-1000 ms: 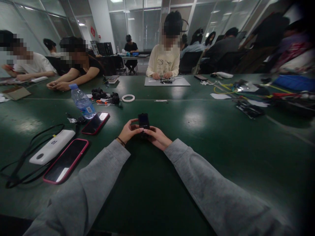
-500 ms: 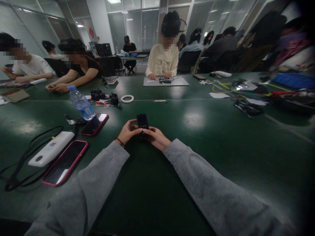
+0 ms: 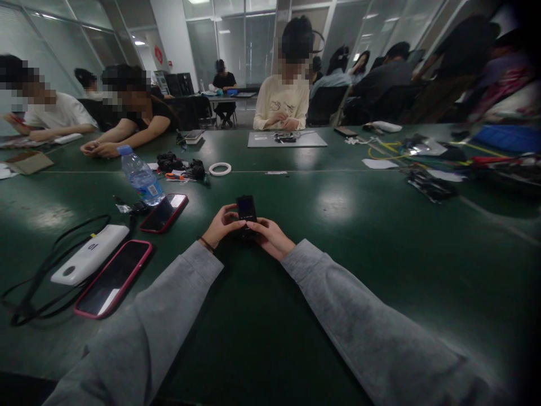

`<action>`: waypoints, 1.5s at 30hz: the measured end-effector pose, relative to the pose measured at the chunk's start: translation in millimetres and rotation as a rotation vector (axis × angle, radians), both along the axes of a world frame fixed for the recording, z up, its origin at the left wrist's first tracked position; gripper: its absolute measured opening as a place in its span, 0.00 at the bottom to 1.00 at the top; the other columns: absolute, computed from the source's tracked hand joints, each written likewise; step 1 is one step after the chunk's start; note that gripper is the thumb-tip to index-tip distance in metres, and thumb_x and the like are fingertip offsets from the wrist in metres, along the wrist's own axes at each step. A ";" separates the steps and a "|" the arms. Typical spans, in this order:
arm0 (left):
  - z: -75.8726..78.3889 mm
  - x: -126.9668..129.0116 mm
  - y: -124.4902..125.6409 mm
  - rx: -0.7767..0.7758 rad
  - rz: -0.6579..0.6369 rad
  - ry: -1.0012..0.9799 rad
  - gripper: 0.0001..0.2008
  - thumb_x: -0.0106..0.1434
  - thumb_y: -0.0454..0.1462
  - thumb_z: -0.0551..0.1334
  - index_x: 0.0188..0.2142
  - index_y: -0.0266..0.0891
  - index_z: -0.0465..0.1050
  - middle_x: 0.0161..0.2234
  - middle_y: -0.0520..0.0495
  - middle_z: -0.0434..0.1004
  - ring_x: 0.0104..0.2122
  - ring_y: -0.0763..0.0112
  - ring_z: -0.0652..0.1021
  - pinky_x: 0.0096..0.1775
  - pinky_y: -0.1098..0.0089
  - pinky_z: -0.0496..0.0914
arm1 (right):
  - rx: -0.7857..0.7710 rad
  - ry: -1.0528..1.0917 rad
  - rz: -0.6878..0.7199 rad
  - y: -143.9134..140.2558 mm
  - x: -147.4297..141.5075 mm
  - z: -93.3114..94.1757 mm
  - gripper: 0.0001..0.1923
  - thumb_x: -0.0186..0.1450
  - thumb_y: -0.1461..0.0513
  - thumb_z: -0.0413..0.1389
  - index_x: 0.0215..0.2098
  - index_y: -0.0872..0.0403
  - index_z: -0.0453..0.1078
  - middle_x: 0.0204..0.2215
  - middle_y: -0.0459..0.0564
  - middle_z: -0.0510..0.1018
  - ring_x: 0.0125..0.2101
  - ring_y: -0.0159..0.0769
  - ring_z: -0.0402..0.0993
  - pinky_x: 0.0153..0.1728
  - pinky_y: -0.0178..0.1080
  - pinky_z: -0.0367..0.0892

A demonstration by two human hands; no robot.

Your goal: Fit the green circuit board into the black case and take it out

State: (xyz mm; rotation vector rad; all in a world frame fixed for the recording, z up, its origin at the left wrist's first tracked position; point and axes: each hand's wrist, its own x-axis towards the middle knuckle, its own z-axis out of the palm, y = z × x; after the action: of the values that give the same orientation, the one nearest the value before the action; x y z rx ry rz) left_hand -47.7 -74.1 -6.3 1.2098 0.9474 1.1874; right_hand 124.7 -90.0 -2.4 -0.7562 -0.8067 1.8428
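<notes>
Your dark green table (image 3: 338,270), two red-cased phones (image 3: 113,277) (image 3: 164,212) left of your left hand (image 3: 220,225), white power bank (image 3: 89,254) beside them, water bottle (image 3: 139,180), tape ring (image 3: 220,168) beyond your hands, grey mat (image 3: 313,141) farther off.

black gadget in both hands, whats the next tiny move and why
Probably steady it with the left hand and let the right hand work its lower end: both hands already pinch the small black device upright above the green table, fingertips meeting at its base.

I see a long green table (image 3: 380,237), glass partitions (image 3: 236,39), ceiling lights (image 3: 198,1), and black chairs (image 3: 323,104) behind.
</notes>
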 end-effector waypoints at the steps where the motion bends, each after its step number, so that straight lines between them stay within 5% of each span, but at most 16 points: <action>1: 0.0 -0.4 0.0 -0.009 -0.011 -0.011 0.35 0.45 0.39 0.71 0.51 0.39 0.61 0.41 0.44 0.73 0.41 0.64 0.75 0.44 0.62 0.68 | 0.005 -0.005 0.000 -0.5 -0.1 0.7 0.21 0.46 0.63 0.70 0.35 0.56 0.67 0.35 0.48 0.73 0.36 0.33 0.71 0.39 0.36 0.67; 45: 9.6 -3.3 -9.0 0.014 -0.037 -0.018 0.25 0.44 0.36 0.71 0.42 0.38 0.66 0.37 0.49 0.72 0.39 0.68 0.73 0.45 0.64 0.65 | 0.228 -0.204 0.091 -2.1 -2.3 -2.1 0.22 0.46 0.61 0.68 0.35 0.55 0.64 0.34 0.46 0.72 0.36 0.32 0.70 0.41 0.39 0.67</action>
State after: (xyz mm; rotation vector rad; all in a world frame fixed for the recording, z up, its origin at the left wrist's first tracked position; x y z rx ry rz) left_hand -51.1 -83.0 3.3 1.2210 0.9005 1.1759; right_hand 122.4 -92.1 -4.5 -0.7787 -1.1785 1.7335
